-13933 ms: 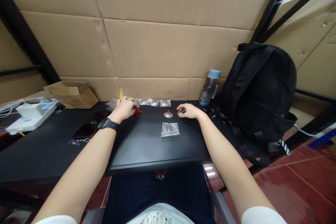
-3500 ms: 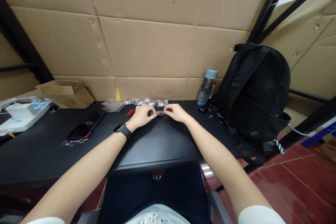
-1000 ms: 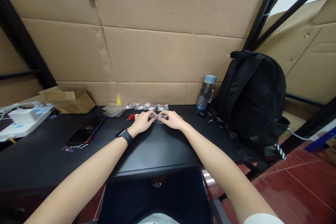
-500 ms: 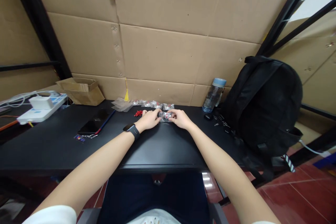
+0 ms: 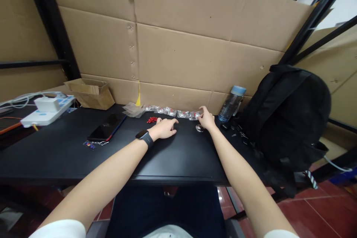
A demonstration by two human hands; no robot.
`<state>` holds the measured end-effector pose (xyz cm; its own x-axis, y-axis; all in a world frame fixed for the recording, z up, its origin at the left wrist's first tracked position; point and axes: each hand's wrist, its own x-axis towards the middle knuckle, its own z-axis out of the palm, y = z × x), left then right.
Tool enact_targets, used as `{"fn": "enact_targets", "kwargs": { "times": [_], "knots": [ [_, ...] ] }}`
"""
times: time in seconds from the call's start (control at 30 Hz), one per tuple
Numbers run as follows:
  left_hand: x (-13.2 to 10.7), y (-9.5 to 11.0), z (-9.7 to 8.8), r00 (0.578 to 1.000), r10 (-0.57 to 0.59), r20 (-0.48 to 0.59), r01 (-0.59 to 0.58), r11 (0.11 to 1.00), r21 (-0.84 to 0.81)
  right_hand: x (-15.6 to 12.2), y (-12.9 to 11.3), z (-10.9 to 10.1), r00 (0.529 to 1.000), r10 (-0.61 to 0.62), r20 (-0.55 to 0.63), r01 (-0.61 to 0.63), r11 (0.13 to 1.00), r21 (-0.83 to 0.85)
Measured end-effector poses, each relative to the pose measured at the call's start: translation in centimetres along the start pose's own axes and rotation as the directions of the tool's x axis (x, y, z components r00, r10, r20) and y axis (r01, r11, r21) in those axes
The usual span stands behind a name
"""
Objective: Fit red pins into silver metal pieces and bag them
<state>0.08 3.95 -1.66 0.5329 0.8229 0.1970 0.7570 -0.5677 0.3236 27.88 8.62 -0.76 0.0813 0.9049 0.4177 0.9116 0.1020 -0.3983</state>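
Note:
At the right end of a row of small clear plastic packets [image 5: 170, 112] with red and silvery contents, my right hand [image 5: 208, 119] has its thumb and forefinger on the edges of the last packet [image 5: 193, 115]. Just below those fingers lies a shiny round metallic piece [image 5: 199, 128], partly beside the hand. My left hand [image 5: 165, 128], with a dark watch on its wrist, rests on the table with fingers apart and holds nothing. Behind it sits a little heap of red pieces [image 5: 152, 119], too small to name.
Flat clear bags [image 5: 133, 109] lie left of the packets. Further left are a phone [image 5: 107, 127], an open cardboard box [image 5: 93, 95] and a white power strip [image 5: 50, 113]. A water bottle [image 5: 231, 104] and black backpack [image 5: 290, 126] stand right. Cardboard walls the black table [image 5: 173, 160] behind.
My right hand has moved the packet from the middle to the right end of the row. My left hand has let go of it. The round metallic piece now shows.

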Motion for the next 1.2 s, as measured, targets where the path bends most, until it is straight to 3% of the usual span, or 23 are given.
{"fn": "enact_targets", "kwargs": {
  "times": [0.1, 0.27, 0.33, 0.4, 0.47, 0.57, 0.67, 0.8, 1.1, 1.2],
  "knots": [
    [-0.1, 0.5, 0.3, 0.999, 0.031, 0.031, -0.031, 0.999, 0.011, 0.8, 1.0, 0.8, 0.999, 0.037, 0.018, -0.036, 0.997, -0.068],
    [0.1, 0.6, 0.0, 0.997, 0.066, 0.034, -0.066, 0.998, 0.000, 1.4, 3.1, 1.1, 0.983, -0.009, 0.184, 0.029, 0.994, -0.105],
    [0.2, -0.1, -0.8, 0.998, 0.060, -0.033, -0.060, 0.998, 0.000, 1.1, 3.7, 0.7, 0.974, -0.039, 0.221, 0.060, 0.994, -0.086],
    [0.2, -1.4, -2.0, 0.982, 0.004, -0.187, 0.002, 1.000, 0.028, 0.7, 4.0, -0.1, 0.959, -0.088, 0.269, 0.097, 0.995, -0.023],
    [0.0, -3.4, -3.5, 0.918, -0.105, -0.383, 0.138, 0.989, 0.059, 0.1, 3.9, -1.1, 0.924, -0.164, 0.345, 0.150, 0.986, 0.069],
    [-1.0, -7.3, -5.2, 0.765, -0.290, -0.575, 0.387, 0.921, 0.050, -0.8, 3.5, -2.4, 0.855, -0.260, 0.449, 0.221, 0.965, 0.139],
    [-2.2, -11.3, -5.8, 0.670, -0.507, -0.543, 0.575, 0.817, -0.053, -1.3, 3.0, -3.0, 0.817, -0.286, 0.502, 0.253, 0.958, 0.133],
    [-2.6, -14.3, -5.3, 0.644, -0.664, -0.381, 0.671, 0.729, -0.137, -1.4, 2.6, -2.9, 0.814, -0.281, 0.509, 0.256, 0.959, 0.121],
    [-2.3, -13.4, -4.7, 0.651, -0.649, -0.392, 0.667, 0.737, -0.112, -1.4, 2.6, -2.7, 0.815, -0.271, 0.512, 0.245, 0.962, 0.120],
    [-2.6, -13.3, -4.9, 0.633, -0.655, -0.412, 0.667, 0.732, -0.139, -1.4, 2.5, -2.7, 0.810, -0.270, 0.520, 0.240, 0.963, 0.125]
  ]
}}
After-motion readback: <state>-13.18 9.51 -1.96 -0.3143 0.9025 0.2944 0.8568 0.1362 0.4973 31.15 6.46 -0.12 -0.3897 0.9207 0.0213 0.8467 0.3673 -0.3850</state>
